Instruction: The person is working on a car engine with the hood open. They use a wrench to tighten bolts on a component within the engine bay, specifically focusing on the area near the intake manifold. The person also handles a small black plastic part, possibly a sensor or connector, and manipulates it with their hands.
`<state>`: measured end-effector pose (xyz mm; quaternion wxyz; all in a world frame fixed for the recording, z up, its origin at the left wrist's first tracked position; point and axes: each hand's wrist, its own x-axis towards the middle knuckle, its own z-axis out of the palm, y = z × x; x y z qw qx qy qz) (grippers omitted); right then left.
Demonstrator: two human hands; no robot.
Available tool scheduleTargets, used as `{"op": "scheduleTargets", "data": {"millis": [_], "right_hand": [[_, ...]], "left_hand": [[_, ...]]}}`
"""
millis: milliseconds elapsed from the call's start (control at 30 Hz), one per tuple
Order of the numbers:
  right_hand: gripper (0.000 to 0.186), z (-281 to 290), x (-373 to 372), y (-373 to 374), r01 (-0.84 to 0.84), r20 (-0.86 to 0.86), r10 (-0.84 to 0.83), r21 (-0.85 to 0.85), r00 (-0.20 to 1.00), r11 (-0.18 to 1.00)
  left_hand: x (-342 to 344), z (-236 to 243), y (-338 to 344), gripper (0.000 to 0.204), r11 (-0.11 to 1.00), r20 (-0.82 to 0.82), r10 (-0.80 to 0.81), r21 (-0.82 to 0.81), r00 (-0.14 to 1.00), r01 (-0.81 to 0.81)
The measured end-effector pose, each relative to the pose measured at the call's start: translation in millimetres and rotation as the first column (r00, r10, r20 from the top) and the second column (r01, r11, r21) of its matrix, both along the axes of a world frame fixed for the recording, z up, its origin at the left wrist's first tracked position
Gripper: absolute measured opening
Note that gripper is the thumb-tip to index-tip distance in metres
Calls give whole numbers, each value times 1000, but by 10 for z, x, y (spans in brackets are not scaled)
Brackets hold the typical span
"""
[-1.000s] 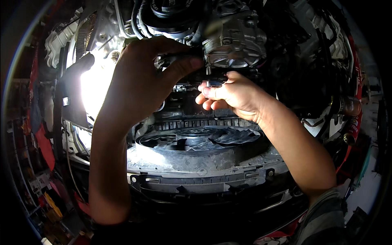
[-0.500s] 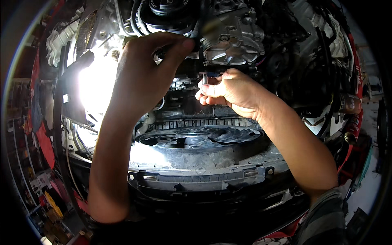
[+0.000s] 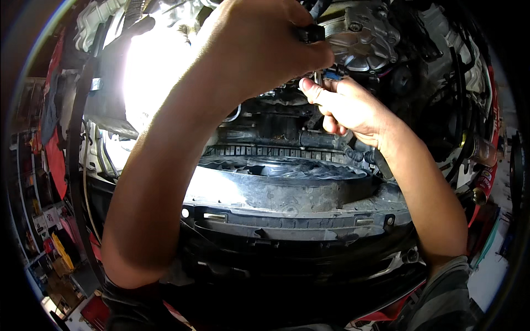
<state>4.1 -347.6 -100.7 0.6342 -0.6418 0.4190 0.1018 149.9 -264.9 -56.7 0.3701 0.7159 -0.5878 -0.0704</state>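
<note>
Landmark: the silver engine component point(image 3: 367, 38) at the top of the engine bay.

The left hand point(image 3: 259, 49) sits just left of the component. Its grip is closed, fingers curled around a small black connector point(image 3: 311, 33) that touches the component's left edge.

The right hand point(image 3: 348, 107) is just below the component. Its thumb and forefinger are pinched shut on a small blue connector point(image 3: 333, 73), directly beneath the component and near the black connector.

The black fan shroud point(image 3: 287, 187) lies well below the component, under both forearms.
</note>
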Motion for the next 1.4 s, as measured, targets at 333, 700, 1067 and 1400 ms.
{"op": "scheduleTargets", "data": {"millis": [333,700,1067,1400], "right_hand": [[19,-59,-43,-35,26,120,-38,100,992,995],[25,-133,-74,-87,-5,277,-128,433,952,902],[19,-100,-44,27,140,148,-186,278,971,950],[29,-72,-81,16,11,72,-1,-146,997,989]], "left_hand": [[-63,11,12,36,993,119,51,103,992,-63],[-42,-121,-47,50,975,0,161,-155,987,-159],[-140,136,65,48,951,127,125,268,984,-155],[47,110,147,52,978,-15,-58,199,998,60]]}}
